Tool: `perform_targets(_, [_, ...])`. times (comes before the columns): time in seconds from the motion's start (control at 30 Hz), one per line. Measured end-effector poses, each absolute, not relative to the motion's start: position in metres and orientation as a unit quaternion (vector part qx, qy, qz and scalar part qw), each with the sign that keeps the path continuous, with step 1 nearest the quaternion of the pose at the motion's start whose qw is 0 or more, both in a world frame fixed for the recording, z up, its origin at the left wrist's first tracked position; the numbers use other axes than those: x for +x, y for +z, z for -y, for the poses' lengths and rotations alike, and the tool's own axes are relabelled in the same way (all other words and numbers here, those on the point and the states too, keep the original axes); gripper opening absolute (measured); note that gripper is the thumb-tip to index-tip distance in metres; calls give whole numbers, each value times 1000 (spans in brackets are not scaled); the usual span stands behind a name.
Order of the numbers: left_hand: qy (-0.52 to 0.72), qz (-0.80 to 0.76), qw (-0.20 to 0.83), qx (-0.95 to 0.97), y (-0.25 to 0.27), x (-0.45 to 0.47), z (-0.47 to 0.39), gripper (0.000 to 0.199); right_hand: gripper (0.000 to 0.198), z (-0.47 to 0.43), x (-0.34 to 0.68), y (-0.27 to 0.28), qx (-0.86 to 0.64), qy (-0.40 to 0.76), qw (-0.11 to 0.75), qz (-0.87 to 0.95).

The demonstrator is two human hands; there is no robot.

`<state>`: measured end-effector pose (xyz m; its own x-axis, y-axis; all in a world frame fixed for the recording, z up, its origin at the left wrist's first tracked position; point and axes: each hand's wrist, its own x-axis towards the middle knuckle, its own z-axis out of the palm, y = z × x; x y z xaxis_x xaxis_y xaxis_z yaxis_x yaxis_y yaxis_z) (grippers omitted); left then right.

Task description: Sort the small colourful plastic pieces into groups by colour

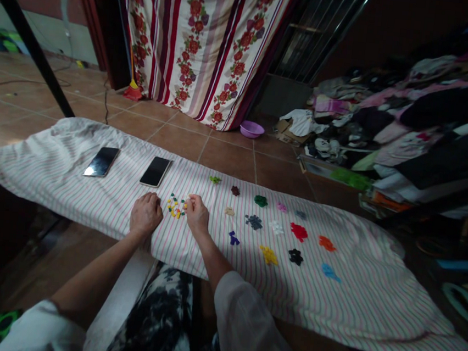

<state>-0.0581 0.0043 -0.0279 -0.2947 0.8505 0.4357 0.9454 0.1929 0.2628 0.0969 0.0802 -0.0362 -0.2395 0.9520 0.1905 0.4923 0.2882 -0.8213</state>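
Observation:
Several small yellow, green and orange pieces (176,206) lie in a loose ring on the striped cloth (111,199). Left of them, my left hand (146,213) rests on the cloth with its fingers curled; whatever may be inside is hidden. On the ring's right side, my right hand (197,215) has its thumb and fingertips pinched together. A touch of yellow shows at those fingertips, too small to make out. To the right lie sorted heaps of small pieces, among them beige pieces (229,211), dark blue pieces (233,238) and light green pieces (215,180).
Two phones, a left phone (102,161) and a right phone (155,172), lie beyond my left hand. Farther right are yellow pieces (268,255), red pieces (298,232) and light blue pieces (330,272). A purple basin (251,129) stands on the floor before a floral curtain (197,45).

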Motion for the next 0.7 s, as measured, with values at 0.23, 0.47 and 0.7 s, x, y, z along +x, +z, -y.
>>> perform_targets(0.23, [-242,767,100,-586,-28,-58,-4,16,20,-83,96,-42,-499,299,373,723])
perform_targets(0.47, [-249,767,97,-583,-29,-58,-4,17,19,-82,97,-41,-490,335,400,699])
perform_targets(0.7, [-250,769,91,-582,-27,-57,-3,15,17,-84,98,-40,-498,333,414,686])
